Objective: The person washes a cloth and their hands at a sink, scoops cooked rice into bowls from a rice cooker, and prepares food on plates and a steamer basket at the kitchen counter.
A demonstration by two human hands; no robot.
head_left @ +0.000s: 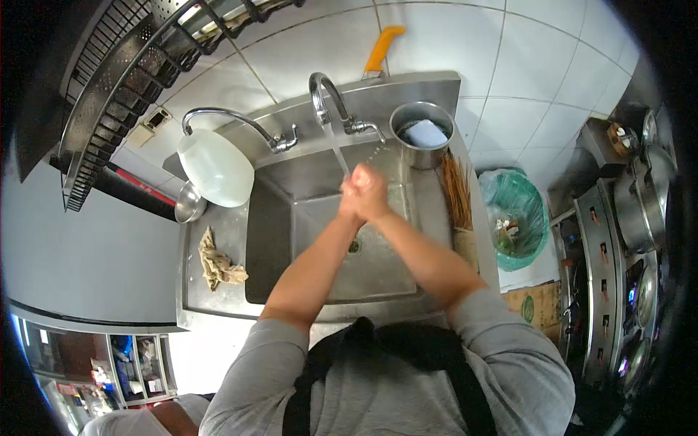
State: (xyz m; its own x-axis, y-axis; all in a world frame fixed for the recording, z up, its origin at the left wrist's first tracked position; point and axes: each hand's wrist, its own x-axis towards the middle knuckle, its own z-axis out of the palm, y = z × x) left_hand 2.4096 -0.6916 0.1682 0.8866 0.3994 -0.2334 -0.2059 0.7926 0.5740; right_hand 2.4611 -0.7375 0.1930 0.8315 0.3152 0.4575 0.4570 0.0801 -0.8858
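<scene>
Over the steel sink, my left hand and my right hand are clasped against each other. A stream of water falls from the curved tap onto or just beside them. The fingers look closed and pressed together, slightly blurred, and my right hand covers part of the left. No object shows between them. Below the hands, the sink drain is partly visible.
A second tap carries a whitish plastic container. Around the sink are a rag, a ladle, a steel pot and thin brown sticks. A green-lined bin stands right; a rack overhangs upper left.
</scene>
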